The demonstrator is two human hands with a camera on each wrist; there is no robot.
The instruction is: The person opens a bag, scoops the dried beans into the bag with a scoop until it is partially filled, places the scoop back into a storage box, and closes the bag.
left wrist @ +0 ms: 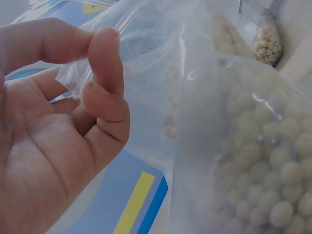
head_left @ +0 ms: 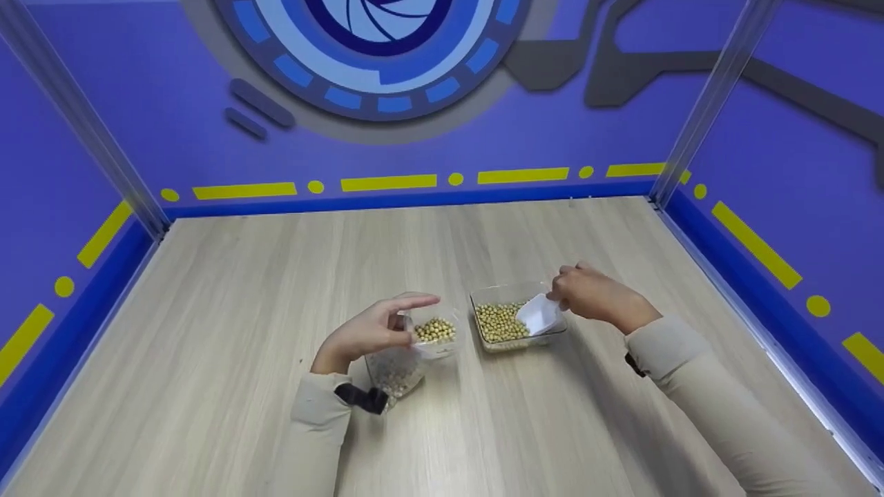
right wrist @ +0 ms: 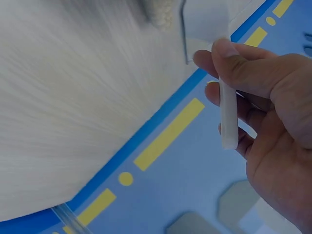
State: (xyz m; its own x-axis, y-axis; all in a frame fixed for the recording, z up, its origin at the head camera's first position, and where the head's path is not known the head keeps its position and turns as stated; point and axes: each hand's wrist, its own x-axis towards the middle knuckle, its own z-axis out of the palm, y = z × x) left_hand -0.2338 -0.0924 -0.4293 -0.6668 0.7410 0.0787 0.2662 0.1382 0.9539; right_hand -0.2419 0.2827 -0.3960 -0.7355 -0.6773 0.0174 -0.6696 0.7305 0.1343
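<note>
My left hand (head_left: 369, 333) pinches the rim of a clear plastic bag (head_left: 397, 369). In the left wrist view its fingers are bent over the film, and pale round beans (left wrist: 273, 180) fill the bag's lower part. Beans also show at the bag's mouth in the head view. My right hand (head_left: 597, 295) grips a white scoop (head_left: 539, 314) by its handle (right wrist: 228, 114). The scoop's bowl is tilted down into a rectangular glass container (head_left: 511, 345), against the beans (head_left: 498, 322) inside. The container stands to the right of the bag.
Both stand on a pale wood-grain table (head_left: 228, 359). Blue-purple panels with yellow marks (head_left: 387, 183) enclose its back and sides. A black strap (head_left: 362, 398) is around the left wrist.
</note>
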